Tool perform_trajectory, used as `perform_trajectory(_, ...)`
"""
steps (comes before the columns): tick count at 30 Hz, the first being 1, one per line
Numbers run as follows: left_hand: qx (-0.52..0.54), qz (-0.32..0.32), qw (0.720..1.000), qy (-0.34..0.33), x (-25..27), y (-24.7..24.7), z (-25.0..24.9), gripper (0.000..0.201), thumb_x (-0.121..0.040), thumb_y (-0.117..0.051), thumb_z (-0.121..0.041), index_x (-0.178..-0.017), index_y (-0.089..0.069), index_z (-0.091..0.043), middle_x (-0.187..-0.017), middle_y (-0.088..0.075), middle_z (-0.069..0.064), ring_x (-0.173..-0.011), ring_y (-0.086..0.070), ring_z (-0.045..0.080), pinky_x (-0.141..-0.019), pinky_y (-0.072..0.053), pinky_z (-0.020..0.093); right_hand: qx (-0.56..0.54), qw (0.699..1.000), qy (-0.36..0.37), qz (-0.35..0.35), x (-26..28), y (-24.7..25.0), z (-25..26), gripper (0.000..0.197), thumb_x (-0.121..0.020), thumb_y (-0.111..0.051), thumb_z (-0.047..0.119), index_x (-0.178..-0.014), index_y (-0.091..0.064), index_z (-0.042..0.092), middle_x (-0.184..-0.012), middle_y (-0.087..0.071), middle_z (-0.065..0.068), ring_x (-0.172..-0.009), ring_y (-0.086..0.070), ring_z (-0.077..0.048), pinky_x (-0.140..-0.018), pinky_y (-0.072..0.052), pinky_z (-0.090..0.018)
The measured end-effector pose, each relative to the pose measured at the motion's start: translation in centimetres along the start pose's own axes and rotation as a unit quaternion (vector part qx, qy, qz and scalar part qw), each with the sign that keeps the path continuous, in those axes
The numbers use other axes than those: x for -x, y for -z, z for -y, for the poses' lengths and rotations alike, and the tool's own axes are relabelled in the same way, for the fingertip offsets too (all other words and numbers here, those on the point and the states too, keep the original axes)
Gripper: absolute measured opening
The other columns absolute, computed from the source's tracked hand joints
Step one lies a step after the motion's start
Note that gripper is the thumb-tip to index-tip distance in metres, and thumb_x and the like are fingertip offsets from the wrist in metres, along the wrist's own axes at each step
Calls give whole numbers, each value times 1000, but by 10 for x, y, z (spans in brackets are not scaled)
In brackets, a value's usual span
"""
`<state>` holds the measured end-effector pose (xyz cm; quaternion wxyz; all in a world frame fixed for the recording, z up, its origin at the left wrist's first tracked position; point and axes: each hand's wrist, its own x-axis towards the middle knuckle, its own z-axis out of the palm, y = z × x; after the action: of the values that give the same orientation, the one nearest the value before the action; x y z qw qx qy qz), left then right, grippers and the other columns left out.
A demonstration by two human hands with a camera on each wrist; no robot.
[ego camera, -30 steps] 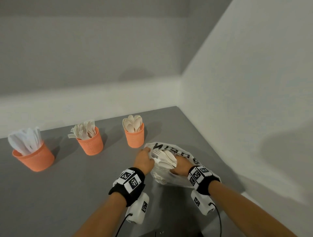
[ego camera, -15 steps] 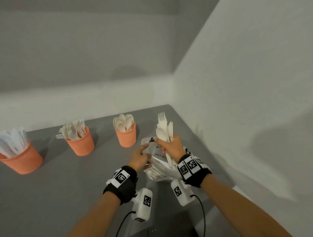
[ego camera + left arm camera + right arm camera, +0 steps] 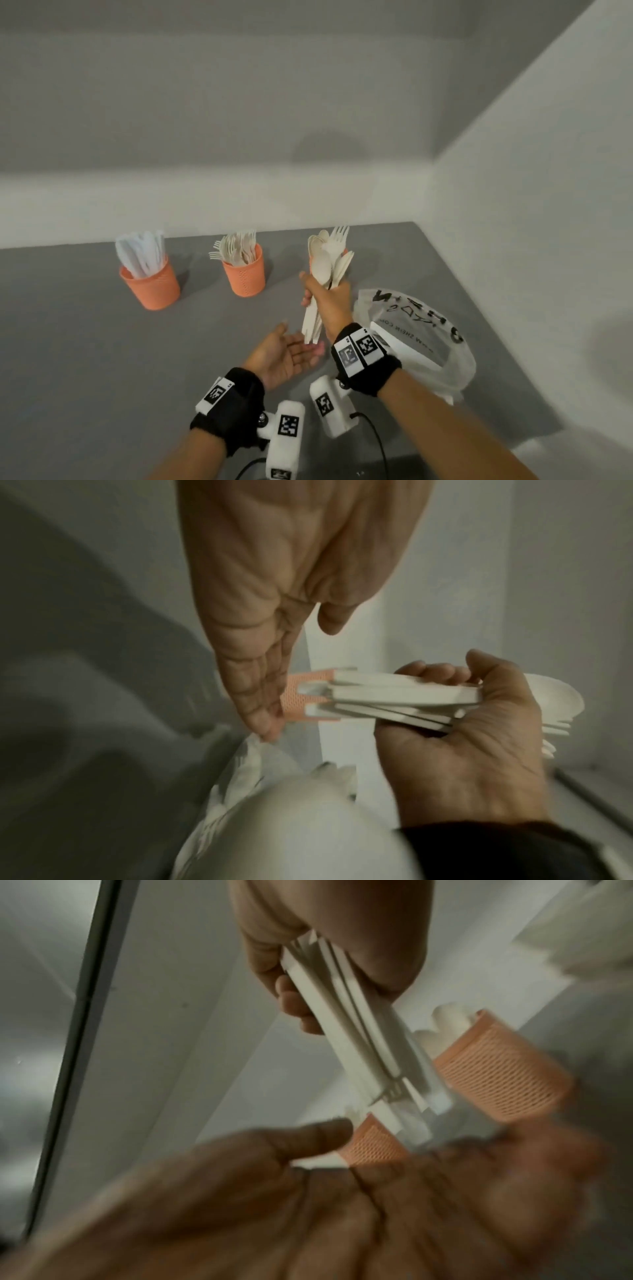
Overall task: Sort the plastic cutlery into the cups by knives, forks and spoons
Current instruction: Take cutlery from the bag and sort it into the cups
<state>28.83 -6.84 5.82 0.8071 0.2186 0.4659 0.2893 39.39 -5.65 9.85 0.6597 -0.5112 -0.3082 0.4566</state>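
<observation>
- The right hand (image 3: 330, 301) holds a bundle of cutlery (image 3: 325, 274) in a closed grip, fingers and thumb curled round the handles, above the grey table (image 3: 102, 342).
- In the bundle, spoon bowls and fork tines stand above the grip; the flat handle ends stick out below it, fanned slightly.
- The left wrist view shows the same bundle (image 3: 394, 699) lying across the right hand's (image 3: 472, 750) curled fingers, with the handles stacked flat on one another.
- The left hand (image 3: 284, 353) is open, palm up, fingers straight and relaxed, just below the handle ends. Whether its fingertips touch them, I cannot tell.
- In the right wrist view, the open left palm (image 3: 377, 1204) is blurred beneath the handle ends (image 3: 383, 1080).
- 3 orange cups stand on the table beyond the grip. The spoon cup (image 3: 496, 1066) is directly behind the bundle and mostly hidden by it in the head view.
- The fork cup (image 3: 244, 274) stands to the left of the grip, with fork tines showing above its rim.
- The knife cup (image 3: 150, 286) stands farther left again, with white knives upright in it.
- A white plastic bag (image 3: 418, 339) with black lettering lies crumpled on the table, just right of the right wrist.
</observation>
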Motion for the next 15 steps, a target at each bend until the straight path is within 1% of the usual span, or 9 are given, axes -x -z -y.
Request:
perform_trajectory(1, 25, 8, 1000, -5, 3, 6, -6, 50, -100, -24, -36, -95, -52, 4, -72, -69, 19, -70, -66, 27, -68, -56, 35, 13, 1000, 7, 15, 4, -12, -4, 18, -81, -67, 1, -72, -54, 11, -45, -50, 4, -37, -44, -8, -46, -43, -22)
perform_trajectory(3, 50, 18, 998, -24, 12, 12, -21, 42, -101, -27, -27, -95, -55, 3, -68, -69, 15, -61, -68, 22, -59, -59, 30, 43, 998, 7, 46, 10, -30, -11, 27, -79, -66, -3, -65, -54, 16, -46, -52, 4, -38, -47, -6, -49, -44, -23)
perform_trajectory(5, 38, 15, 998, -50, 17, 20, -34, 35, -100, -29, -21, -94, -57, -1, -65, -68, 10, -58, -67, 18, -56, -58, 27, 59, 996, -12, 58, 12, -48, -21, 27, -77, -67, -6, -64, -55, 14, -48, -55, 3, -38, -50, -4, -47, -46, -22)
perform_trajectory(6, 33, 11, 998, -60, 20, 24, -40, 35, -101, -29, -22, -93, -57, -2, -66, -67, 10, -60, -66, 19, -56, -57, 27, 64, 996, -23, 62, 12, -56, -25, 25, -77, -67, -6, -64, -55, 13, -48, -55, 1, -37, -51, -4, -44, -46, -20)
perform_trajectory(7, 33, 6, 997, -64, 24, 28, -46, 35, -101, -28, -21, -92, -57, -3, -70, -65, 11, -64, -63, 20, -58, -57, 28, 68, 995, -35, 66, 11, -63, -27, 23, -78, -66, -4, -65, -55, 11, -49, -55, -1, -35, -51, -4, -42, -45, -19)
perform_trajectory(9, 24, 12, 998, -62, 29, 37, -55, 33, -97, -25, -13, -91, -57, -5, -76, -60, 13, -69, -60, 22, -60, -56, 30, 85, 992, -56, 70, 7, -76, -30, 19, -81, -64, 1, -66, -53, 8, -50, -52, -4, -32, -49, -5, -38, -42, -15)
perform_trajectory(11, -11, 24, 998, -53, 36, 48, -65, 30, -89, -27, -4, -86, -57, -6, -76, -61, 13, -65, -63, 23, -61, -56, 30, 102, 990, -71, 71, 0, -89, -35, 21, -81, -64, 6, -64, -51, 8, -45, -48, -2, -31, -44, -7, -37, -38, -16)
perform_trajectory(12, -40, 31, 997, -52, 38, 54, -70, 28, -87, -29, -3, -84, -56, -7, -76, -62, 12, -65, -65, 22, -65, -56, 30, 101, 989, -80, 72, -5, -95, -38, 22, -81, -64, 7, -64, -50, 9, -41, -45, 2, -31, -42, -8, -37, -36, -17)
perform_trajectory(15, -143, 39, 987, -65, 41, 71, -85, 21, -89, -38, -9, -83, -58, -11, -85, -64, 6, -80, -63, 18, -79, -52, 30, 80, 988, -103, 78, -14, -111, -45, 23, -81, -64, 4, -64, -50, 11, -33, -40, 7, -30, -36, -7, -36, -32, -18)
